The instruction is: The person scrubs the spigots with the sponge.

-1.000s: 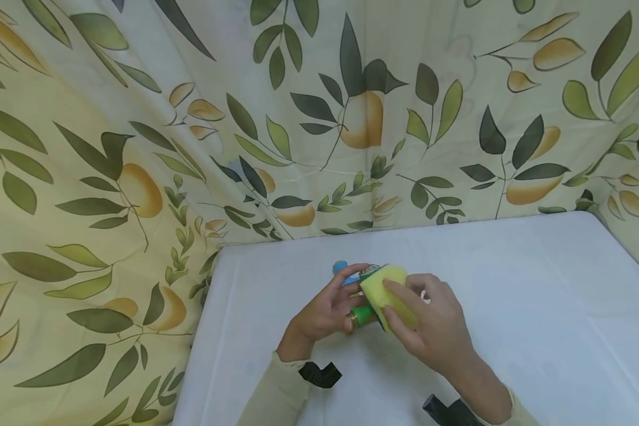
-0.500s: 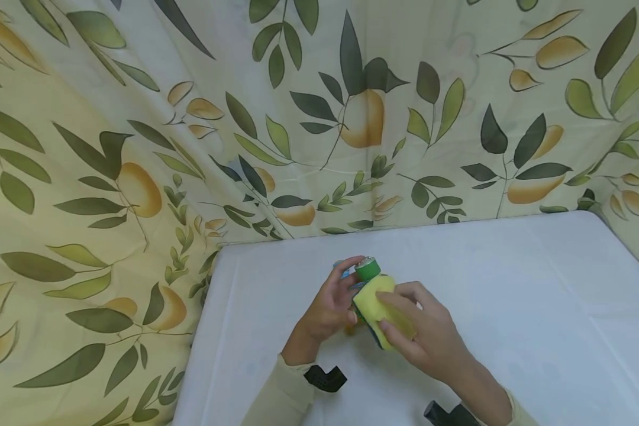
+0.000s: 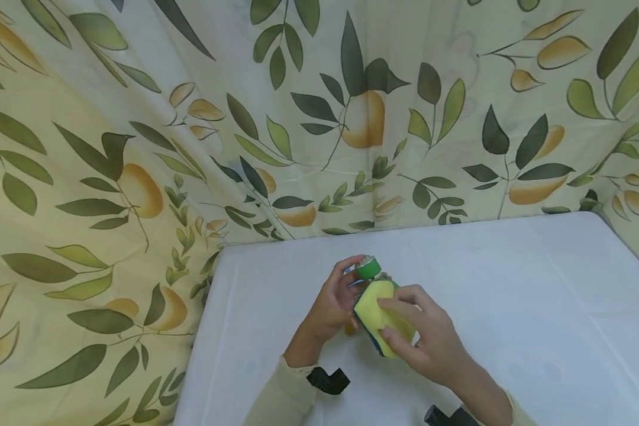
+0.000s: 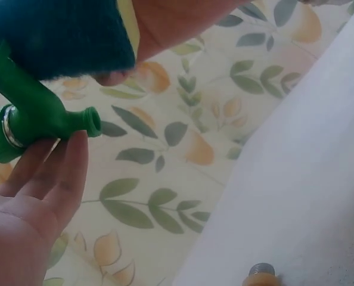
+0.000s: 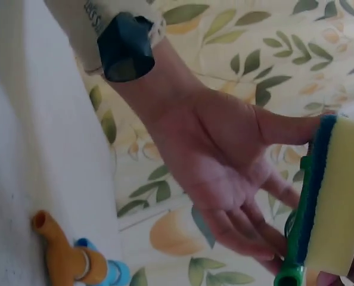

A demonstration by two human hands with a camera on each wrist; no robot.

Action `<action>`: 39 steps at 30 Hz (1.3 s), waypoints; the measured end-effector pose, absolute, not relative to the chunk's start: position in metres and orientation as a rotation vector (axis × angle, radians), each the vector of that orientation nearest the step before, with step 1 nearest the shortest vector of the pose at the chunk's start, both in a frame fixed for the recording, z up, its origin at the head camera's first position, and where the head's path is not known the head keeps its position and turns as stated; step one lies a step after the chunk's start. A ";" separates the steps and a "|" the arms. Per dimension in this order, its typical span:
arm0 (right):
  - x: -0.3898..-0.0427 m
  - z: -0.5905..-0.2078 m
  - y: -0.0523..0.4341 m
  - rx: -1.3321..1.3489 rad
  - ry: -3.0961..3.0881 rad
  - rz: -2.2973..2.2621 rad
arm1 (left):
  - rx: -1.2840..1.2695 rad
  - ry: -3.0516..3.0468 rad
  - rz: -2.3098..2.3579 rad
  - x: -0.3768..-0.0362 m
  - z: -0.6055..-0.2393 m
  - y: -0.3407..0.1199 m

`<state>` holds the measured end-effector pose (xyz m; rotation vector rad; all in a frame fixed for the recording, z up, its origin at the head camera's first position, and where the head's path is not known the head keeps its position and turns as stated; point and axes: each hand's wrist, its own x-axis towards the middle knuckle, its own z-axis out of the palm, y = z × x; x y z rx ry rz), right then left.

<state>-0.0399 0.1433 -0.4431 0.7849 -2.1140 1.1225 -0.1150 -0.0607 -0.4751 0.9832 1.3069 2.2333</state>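
Head view hides most of the green fitting [image 3: 368,268] behind the yellow sponge [image 3: 379,313]; only its ringed end pokes out above. The left hand [image 3: 332,305] cradles it over the white table [image 3: 511,284], fingers loosely curled around it. The right hand [image 3: 423,337] pinches the sponge, thumb and fingers against it. Left wrist view reveals the fitting's side spout [image 4: 84,121] and the sponge's dark scouring face [image 4: 58,33]. Right wrist view alone shows an orange fitting [image 5: 61,253] with a blue piece [image 5: 108,271] lying on the table, partly cut off.
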 end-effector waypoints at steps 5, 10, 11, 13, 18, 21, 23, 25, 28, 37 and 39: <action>-0.045 -0.446 0.145 0.723 -2.060 1.034 | 1.001 1.311 2.249 -0.112 -0.472 -0.061; -0.049 -0.449 0.155 0.594 -2.069 0.893 | 1.054 1.212 2.257 -0.110 -0.470 -0.061; -0.050 -0.449 0.156 0.554 -2.076 0.871 | 1.058 1.187 2.264 -0.110 -0.470 -0.061; -0.052 -0.448 0.160 0.492 -2.096 0.835 | 1.056 1.147 2.278 -0.110 -0.471 -0.061; -0.051 -0.449 0.164 0.495 -2.143 0.850 | 1.061 1.146 2.271 -0.111 -0.474 -0.061; -0.052 -0.447 0.165 0.433 -2.181 0.855 | 1.096 1.195 2.233 -0.110 -0.473 -0.062; -0.053 -0.446 0.166 0.412 -2.179 0.876 | 1.108 1.222 2.213 -0.109 -0.471 -0.063; -0.054 -0.445 0.166 0.422 -2.168 0.904 | 1.115 1.237 2.202 -0.109 -0.468 -0.064; -0.056 -0.443 0.164 0.433 -2.131 0.981 | 1.102 1.236 2.191 -0.109 -0.464 -0.063; -0.060 -0.433 0.159 0.534 -2.130 0.955 | 1.124 1.304 2.121 -0.107 -0.465 -0.059; -0.058 -0.432 0.158 0.544 -2.143 0.938 | 1.109 1.313 2.126 -0.106 -0.465 -0.058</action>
